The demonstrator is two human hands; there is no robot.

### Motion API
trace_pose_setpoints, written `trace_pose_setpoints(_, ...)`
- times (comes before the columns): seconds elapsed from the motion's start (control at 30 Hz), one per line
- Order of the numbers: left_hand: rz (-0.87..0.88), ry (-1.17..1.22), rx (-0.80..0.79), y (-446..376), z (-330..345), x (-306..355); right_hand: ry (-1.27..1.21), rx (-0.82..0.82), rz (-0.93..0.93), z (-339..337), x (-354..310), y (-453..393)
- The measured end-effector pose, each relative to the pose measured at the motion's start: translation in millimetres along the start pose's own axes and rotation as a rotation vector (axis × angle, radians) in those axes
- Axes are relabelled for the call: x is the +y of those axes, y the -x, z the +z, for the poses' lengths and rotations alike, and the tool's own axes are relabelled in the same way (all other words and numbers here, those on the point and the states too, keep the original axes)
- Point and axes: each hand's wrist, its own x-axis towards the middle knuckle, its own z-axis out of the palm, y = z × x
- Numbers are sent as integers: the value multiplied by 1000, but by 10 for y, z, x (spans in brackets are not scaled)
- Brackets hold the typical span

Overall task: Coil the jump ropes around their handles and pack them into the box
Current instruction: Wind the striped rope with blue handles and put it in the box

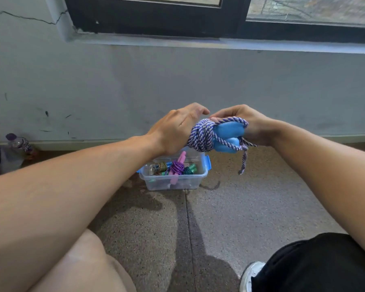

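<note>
Left hand [173, 129] curled over the wound end of the purple-and-white rope [200, 135], back of the hand up, fingers bent down around the coils and mostly hidden behind them. Right hand [247, 123] gripping the far end of the blue handles [227, 137], fingers wrapped round from behind, a strand of rope crossing under the fingertips. Rope wound thickly about the handles on the left side, with looser strands crossing the blue plastic and one frayed tail dangling below the right hand. All held in the air above and just in front of the clear plastic box [173, 175] on the speckled floor [230, 207]. Inside the box, other coiled ropes: a pink-handled one [178, 167] wound in purple, a green bundle beside it. Blue clips on the box's sides. Left forearm covering the box's near-left corner. Off to the far left by the wall, a plastic bottle [19, 144] with a purple cap. At the bottom right, a white shoe [251, 275].
</note>
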Motion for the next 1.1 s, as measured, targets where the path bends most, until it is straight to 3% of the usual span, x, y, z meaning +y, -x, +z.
trace_pose_setpoints(0.07, -109, 219, 40, 6, 46, 31, 6, 26, 3, 81, 65, -2)
trace_pose_setpoints(0.13, -386, 517, 86, -3, 59, 34, 24, 96, 45, 215, 111, -54)
trace_pose_setpoints(0.2, -597, 632, 110, -2, 35, -15, 91, 96, 80, 351, 130, -126)
trace_pose_setpoints(0.37, -884, 536, 76, 53, -49, -181, 796, -138, 31, 596, 59, -126)
trace_pose_setpoints(0.43, -918, 473, 62, 79, -53, -257, 952, -170, -2, 665, -53, -63)
trace_pose_setpoints(0.6, -839, 143, 27, 120, -111, -371, 1206, 109, -134, 637, -308, 3)
trace_pose_setpoints(0.73, -732, 72, -204, 179, -117, -460, 1186, 159, -196, 537, -349, 37)
trace_pose_setpoints(0.87, -707, 222, -403, 197, -81, -447, 882, 71, -281, 472, -205, 30)
trace_pose_setpoints(1.0, -638, 427, -454, 168, -37, -435, 502, 141, -162, 556, -85, 29)
trace_pose_setpoints(1.1, -654, 547, -365, 140, -7, -399, 406, 260, -170, 633, -89, 9)
